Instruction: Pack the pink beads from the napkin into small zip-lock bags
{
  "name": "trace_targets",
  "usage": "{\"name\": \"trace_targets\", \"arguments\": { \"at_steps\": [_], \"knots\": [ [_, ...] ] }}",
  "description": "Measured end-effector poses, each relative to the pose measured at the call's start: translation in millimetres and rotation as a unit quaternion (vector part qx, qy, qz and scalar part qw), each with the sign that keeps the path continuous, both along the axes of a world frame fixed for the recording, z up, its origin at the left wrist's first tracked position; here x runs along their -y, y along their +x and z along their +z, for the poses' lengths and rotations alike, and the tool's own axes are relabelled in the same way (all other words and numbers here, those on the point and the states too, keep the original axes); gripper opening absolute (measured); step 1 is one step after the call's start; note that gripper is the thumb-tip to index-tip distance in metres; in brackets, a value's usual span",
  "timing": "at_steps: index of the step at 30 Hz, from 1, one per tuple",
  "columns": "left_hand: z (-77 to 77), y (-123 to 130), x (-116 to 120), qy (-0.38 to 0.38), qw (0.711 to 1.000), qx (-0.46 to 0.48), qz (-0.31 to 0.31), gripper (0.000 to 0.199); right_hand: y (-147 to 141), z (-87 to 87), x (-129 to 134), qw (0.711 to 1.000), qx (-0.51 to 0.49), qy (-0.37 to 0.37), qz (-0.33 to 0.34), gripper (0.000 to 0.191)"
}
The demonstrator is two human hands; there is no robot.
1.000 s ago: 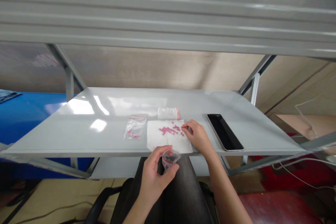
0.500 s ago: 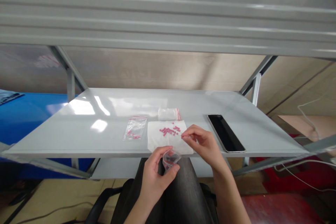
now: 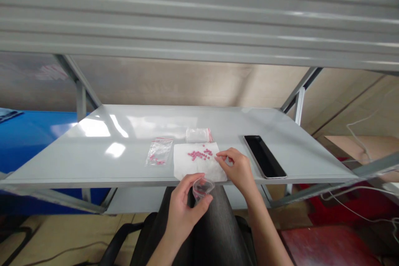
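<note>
My left hand (image 3: pixel 186 204) is closed on the sides of a small clear zip bag (image 3: pixel 202 188), whose mouth gapes upward just in front of the table edge. Several small pink beads (image 3: pixel 199 155) lie loose on a white paper sheet (image 3: pixel 183 169). Over the right side of this sheet is my right hand (image 3: pixel 238 169), thumb and forefinger pinched together. Whatever sits between those fingertips is too small to make out. Left of the paper lies another clear bag (image 3: pixel 159 151) with a few pink pieces inside. A stack of clear bags with red strips (image 3: pixel 198 134) rests behind the paper.
A black tablet-like device (image 3: pixel 264 156) lies right of the paper on the glossy grey table (image 3: pixel 93 153). Overhead, a ribbed grey shelf (image 3: pixel 199 20) spans the view. Slanted metal struts (image 3: pixel 77 79) stand at both sides. White cables (image 3: pixel 358 191) hang at the right.
The view has shifted slightly. My right hand has moved a little up and away, its fingertips still pinched at the paper's right side. My left hand keeps holding the zip bag.
</note>
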State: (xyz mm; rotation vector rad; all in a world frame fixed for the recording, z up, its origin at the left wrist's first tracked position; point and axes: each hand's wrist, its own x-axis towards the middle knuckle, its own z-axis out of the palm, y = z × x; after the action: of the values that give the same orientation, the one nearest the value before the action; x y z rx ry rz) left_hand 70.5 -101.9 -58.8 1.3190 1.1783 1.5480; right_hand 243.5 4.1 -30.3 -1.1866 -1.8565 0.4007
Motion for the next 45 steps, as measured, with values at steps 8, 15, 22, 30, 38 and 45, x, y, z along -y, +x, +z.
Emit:
{"name": "trace_targets", "arguments": {
  "at_steps": [8,15,22,30,38,45],
  "knots": [
    [10.2,-0.8,0.7,-0.01,1.0,0.001,0.006,0.035,-2.8,-21.0,-6.5,1.0,0.003,-0.008,-0.018,0.011],
    [7.6,0.2,0.4,-0.012,1.0,-0.004,0.007,0.036,-4.2,6.7,14.0,0.997,-0.049,-0.033,0.045,0.011],
    [13.2,-0.9,-0.3,-0.015,1.0,0.006,-0.009,0.036,-14.1,47.6,49.5,0.951,-0.133,-0.134,0.244,0.008],
    [14.5,-1.2,-0.3,-0.006,1.0,-0.019,0.005,0.034,-5.5,1.4,3.3,0.999,-0.039,-0.019,0.006,0.013],
    [12.7,-2.5,0.6,-0.011,1.0,-0.02,0.011,0.034,-9.9,-18.3,-9.1,0.999,-0.022,-0.01,-0.03,0.013],
    [12.3,-3.6,1.2,-0.015,1.0,-0.022,0.011,0.036,-9.8,23.6,29.9,0.987,-0.122,-0.053,0.09,0.01]
  ]
}}
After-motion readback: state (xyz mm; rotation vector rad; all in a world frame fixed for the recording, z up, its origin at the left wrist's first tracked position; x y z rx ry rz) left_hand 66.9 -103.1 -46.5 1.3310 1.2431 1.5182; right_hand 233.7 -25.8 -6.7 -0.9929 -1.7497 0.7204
